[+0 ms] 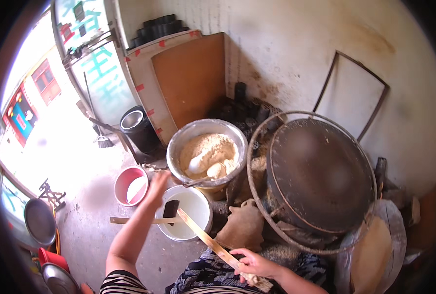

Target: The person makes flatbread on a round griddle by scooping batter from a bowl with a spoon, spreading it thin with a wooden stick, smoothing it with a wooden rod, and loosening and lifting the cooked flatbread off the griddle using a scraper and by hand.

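My right hand point(256, 262) grips the lower part of a long flat wooden stick point(214, 244), whose near end looks ragged. The stick slants up and left, its far end over a white bucket point(199, 205). Across that bucket lies a scraper with a dark blade point(171, 209) and a pale wooden handle point(120, 220). My left hand point(161, 185) reaches forward between a pink bucket point(120, 187) and a large metal basin point(172, 147). Its fingers are blurred, so whether they hold anything is unclear. Pale, floury dough point(214, 147) and a utensil with a handle point(199, 182) are in the basin.
A big round dark griddle point(320, 176) inside a metal ring point(252, 194) stands at right. Beside it are pale round sheets point(372, 253). A brown cloth point(241, 226) hangs in front. Coal briquettes point(256, 110), a brown board point(192, 77), a black bin point(140, 136) and a broom point(104, 141) are farther off.
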Demonstrator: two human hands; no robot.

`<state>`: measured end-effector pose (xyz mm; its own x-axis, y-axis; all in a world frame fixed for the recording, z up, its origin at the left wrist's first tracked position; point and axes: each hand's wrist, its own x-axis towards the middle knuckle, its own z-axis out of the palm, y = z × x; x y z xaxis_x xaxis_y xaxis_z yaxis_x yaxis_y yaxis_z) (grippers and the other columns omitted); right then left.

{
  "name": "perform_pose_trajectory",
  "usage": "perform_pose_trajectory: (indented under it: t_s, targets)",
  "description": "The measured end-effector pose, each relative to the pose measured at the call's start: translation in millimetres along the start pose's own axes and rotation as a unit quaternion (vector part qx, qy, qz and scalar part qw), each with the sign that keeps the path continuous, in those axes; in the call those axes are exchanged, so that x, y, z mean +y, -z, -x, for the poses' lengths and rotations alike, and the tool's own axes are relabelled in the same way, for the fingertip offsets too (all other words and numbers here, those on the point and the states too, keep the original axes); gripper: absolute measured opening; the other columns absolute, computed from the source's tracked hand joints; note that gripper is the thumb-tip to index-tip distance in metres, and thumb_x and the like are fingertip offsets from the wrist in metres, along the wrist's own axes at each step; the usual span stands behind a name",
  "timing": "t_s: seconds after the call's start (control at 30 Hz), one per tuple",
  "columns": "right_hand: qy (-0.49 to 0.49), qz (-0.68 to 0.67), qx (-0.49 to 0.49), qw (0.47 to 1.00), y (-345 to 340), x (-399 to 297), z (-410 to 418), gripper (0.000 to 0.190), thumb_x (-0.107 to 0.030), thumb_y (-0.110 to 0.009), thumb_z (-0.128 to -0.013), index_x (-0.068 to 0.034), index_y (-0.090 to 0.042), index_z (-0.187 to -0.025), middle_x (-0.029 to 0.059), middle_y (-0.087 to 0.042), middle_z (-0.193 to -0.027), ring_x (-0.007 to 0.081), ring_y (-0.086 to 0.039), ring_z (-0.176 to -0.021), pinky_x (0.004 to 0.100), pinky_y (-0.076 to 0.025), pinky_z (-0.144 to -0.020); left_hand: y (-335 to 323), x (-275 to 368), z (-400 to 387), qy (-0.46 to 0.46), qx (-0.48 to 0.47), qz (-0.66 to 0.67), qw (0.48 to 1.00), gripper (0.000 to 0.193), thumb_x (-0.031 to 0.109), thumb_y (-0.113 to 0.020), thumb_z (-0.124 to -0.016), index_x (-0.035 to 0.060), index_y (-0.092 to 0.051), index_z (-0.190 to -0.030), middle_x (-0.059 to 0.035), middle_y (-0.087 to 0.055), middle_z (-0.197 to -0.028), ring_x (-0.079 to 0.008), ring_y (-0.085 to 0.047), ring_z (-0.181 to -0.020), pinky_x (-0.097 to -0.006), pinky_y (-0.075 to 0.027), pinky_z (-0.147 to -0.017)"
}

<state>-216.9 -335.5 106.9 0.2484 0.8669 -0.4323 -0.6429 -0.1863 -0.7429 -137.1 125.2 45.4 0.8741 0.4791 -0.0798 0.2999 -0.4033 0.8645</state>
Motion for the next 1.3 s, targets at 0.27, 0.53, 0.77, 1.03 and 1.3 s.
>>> perform_pose_trajectory:
  t_s: [0.27,0.53,0.77,1.03,1.3]
  targets:
    - [-0.05,0.007,0.06,0.997,49,24,32,0.042,-0.011,-0.064,-0.089,0.002,-0.047,-0.125,0.0045,-0.06,-0.086,0.009,-0.059,-0.068,0.0229,-0.049,-0.063,-113,38,-32,0.397,-0.205,0.608,0.656,0.042,0.016,-0.051,-0.094,-0.0121,-0.035,-0.121,-0.0278,-0.052,-0.109,-0.0332,-0.062,-0.095,-0.0437,-0.056,-0.079]
    - [-0.03,0.101,0.074,0.992,52,23,62,0.042,-0.011,-0.062,-0.09,0.001,-0.046,-0.127,0.0038,-0.061,-0.088,0.0077,-0.058,-0.07,0.0226,-0.048,-0.066,-123,62,-51,0.338,-0.401,0.151,0.838,0.013,0.003,-0.053,-0.087,-0.0068,-0.049,-0.094,-0.0119,-0.057,-0.073,-0.0143,-0.059,-0.059,-0.024,-0.048,-0.045]
    - [-0.046,0.232,0.119,0.964,36,16,75,0.043,-0.012,-0.061,-0.089,-0.001,-0.047,-0.128,0.0028,-0.062,-0.087,0.0073,-0.06,-0.069,0.0238,-0.048,-0.064,-138,94,-30,-0.02,-0.299,-0.46,0.836,0.041,0.003,-0.054,-0.081,0.0007,-0.04,-0.12,-0.0262,-0.061,-0.099,-0.0422,-0.066,-0.084,-0.0447,-0.055,-0.063]
    - [-0.046,0.262,0.158,0.951,19,18,92,0.042,-0.014,-0.062,-0.088,-0.004,-0.05,-0.127,0.0052,-0.065,-0.084,0.01,-0.063,-0.068,0.0272,-0.05,-0.065,-122,57,5,-0.205,-0.148,-0.517,0.818,0.044,0.008,-0.049,-0.086,0.0048,-0.041,-0.129,-0.0214,-0.052,-0.112,-0.0395,-0.066,-0.082,-0.0459,-0.055,-0.068]
    - [-0.086,0.301,0.187,0.931,-5,-14,101,0.042,-0.016,-0.064,-0.086,-0.005,-0.052,-0.125,0.0099,-0.067,-0.087,0.014,-0.064,-0.07,0.0297,-0.051,-0.068,-113,49,12,-0.235,-0.111,-0.529,0.808,0.042,0.01,-0.049,-0.088,0.0062,-0.041,-0.129,-0.0165,-0.054,-0.102,-0.0327,-0.067,-0.072,-0.0429,-0.055,-0.057]
